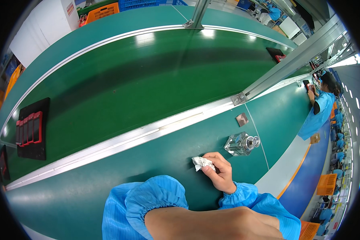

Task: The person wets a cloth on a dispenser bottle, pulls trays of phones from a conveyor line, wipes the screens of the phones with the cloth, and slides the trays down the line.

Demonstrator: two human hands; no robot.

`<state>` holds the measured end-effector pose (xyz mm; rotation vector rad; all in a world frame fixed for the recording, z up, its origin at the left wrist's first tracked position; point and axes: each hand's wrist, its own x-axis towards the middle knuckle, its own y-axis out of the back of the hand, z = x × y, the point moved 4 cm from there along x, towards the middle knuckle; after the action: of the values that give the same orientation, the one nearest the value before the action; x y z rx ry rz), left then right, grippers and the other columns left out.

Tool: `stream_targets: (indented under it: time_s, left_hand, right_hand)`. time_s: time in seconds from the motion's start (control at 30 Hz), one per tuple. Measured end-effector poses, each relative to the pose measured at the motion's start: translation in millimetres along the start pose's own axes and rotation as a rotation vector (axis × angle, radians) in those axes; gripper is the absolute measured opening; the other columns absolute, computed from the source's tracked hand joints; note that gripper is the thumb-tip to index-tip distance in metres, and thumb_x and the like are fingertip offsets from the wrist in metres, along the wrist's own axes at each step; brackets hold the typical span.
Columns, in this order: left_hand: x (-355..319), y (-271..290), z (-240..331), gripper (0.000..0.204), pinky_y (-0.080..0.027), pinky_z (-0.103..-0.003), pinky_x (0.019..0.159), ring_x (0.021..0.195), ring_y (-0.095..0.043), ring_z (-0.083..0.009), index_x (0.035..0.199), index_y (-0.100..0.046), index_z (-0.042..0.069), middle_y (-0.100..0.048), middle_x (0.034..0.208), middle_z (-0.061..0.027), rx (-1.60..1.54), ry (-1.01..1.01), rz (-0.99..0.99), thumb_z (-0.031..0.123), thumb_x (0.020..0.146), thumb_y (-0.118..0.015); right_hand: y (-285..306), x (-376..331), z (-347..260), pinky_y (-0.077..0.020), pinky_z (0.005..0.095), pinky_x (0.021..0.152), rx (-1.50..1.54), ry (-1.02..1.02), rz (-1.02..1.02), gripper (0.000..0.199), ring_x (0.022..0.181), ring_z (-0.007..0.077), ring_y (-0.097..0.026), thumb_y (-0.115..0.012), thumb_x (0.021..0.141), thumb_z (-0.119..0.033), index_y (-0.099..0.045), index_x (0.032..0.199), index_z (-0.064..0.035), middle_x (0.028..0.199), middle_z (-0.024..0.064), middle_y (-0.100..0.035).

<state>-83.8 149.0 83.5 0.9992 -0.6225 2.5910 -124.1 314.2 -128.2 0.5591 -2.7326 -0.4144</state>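
Crumpled white wipe cloth [203, 163] sits pinched between thumb and fingertips of our right hand [220, 174], pressed against the dark green bench surface [108, 192]. Just beside it, to the right and not touching, stands a clear glass bottle with a round silver cap [241, 143], tipped on its side. Our left hand [216, 224] lies low in view, close to the lens; we cannot tell whether its fingers are closed. A black tray of red-edged parts [30, 129] rides the green conveyor belt [148, 80], well apart.
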Motion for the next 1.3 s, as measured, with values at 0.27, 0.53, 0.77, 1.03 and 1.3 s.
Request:
stream_targets:
  time_s: [0.27,0.53,0.77,1.03,1.3]
  left_hand:
    - [-0.2,-0.4,1.9,0.041,-0.044,-0.03,0.059,0.051,-0.058,-0.0203,0.091,-0.067,-0.007,-0.065,0.076,-0.0188,-0.104,-0.072,-0.091,0.033,0.095,-0.058]
    - [-1.4,2.1,4.8,0.03,-0.046,-0.031,0.045,0.051,-0.06,-0.0244,0.104,-0.066,-0.009,-0.066,0.082,-0.0247,-0.201,-0.098,-0.203,0.02,0.096,-0.062]
    - [-6.9,-17.4,10.5,0.052,-0.052,-0.036,0.049,0.057,-0.063,-0.0303,0.106,-0.064,-0.017,-0.066,0.089,-0.0303,-0.307,-0.007,0.552,0.034,0.101,-0.054]
    - [10.2,0.7,11.3,0.048,-0.05,-0.036,0.052,0.062,-0.063,-0.0306,0.081,-0.065,-0.011,-0.065,0.074,-0.0232,0.226,-0.043,-0.091,0.032,0.1,-0.056]
    - [4.1,2.7,37.2,0.028,-0.023,-0.03,0.038,0.04,-0.039,-0.0173,0.057,-0.052,0.0,-0.043,0.05,-0.0041,0.365,-0.135,-0.508,0.006,0.07,-0.075]
  right_hand:
    - [-0.8,-1.7,-0.2,-0.0459,0.0264,0.069,0.007,0.002,0.004,0.021,0.083,0.0164,-0.059,-0.069,0.089,-0.004,-0.068,0.108,0.0055,0.107,0.0159,-0.065]
    - [-5.0,-2.3,-2.9,-0.0464,0.0268,0.07,0.006,0.0,-0.006,0.021,0.084,0.018,-0.06,-0.069,0.089,-0.004,-0.067,0.108,0.0058,0.105,0.0163,-0.064]
    - [3.1,0.5,-2.9,-0.0501,0.0297,0.072,-0.005,-0.004,0.011,0.02,0.085,0.0212,-0.064,-0.069,0.09,-0.006,-0.068,0.107,0.0039,0.105,0.0146,-0.065]
    - [-1.4,-3.5,7.8,-0.0505,0.0316,0.077,0.063,0.08,0.02,0.023,0.091,0.0209,-0.062,-0.067,0.093,-0.009,-0.068,0.112,0.0031,0.108,0.0127,-0.063]
    - [-9.2,-6.6,8.7,-0.0511,0.0314,0.076,0.096,0.161,-0.004,0.023,0.091,0.0217,-0.063,-0.066,0.094,-0.011,-0.065,0.114,0.0015,0.109,0.0119,-0.062]
